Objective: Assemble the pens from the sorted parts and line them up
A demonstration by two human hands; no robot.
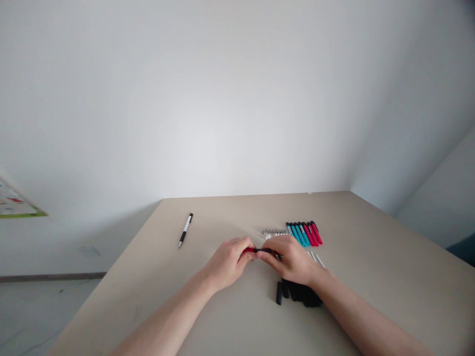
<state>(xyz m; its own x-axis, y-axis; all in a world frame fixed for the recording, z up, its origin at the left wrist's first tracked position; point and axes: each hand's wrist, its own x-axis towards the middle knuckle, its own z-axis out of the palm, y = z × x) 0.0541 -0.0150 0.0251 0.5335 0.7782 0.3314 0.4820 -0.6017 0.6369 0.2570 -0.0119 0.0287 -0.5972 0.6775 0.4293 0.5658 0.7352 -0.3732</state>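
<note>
My left hand (230, 258) is closed, pinching a red pen barrel (249, 250) that points to the right. Fingers of my right hand (291, 256) close on a black pen part (264, 250) in line with the red barrel. The two pieces meet end to end between my hands; their exact joint is too small to make out. Just beyond my right hand lies a row of teal barrels (300, 235) and red barrels (312, 234) with black ends. Black grip sleeves (302, 293) lie in a group under my right wrist, partly hidden by it.
Small metal springs (273, 231) lie in a row behind my hands, with white pieces partly covered nearby. Thin white refills (315, 258) show past my right wrist. A white-and-black pen (186, 230) lies at the left of the beige table (148, 267). A wall (222, 99) rises behind.
</note>
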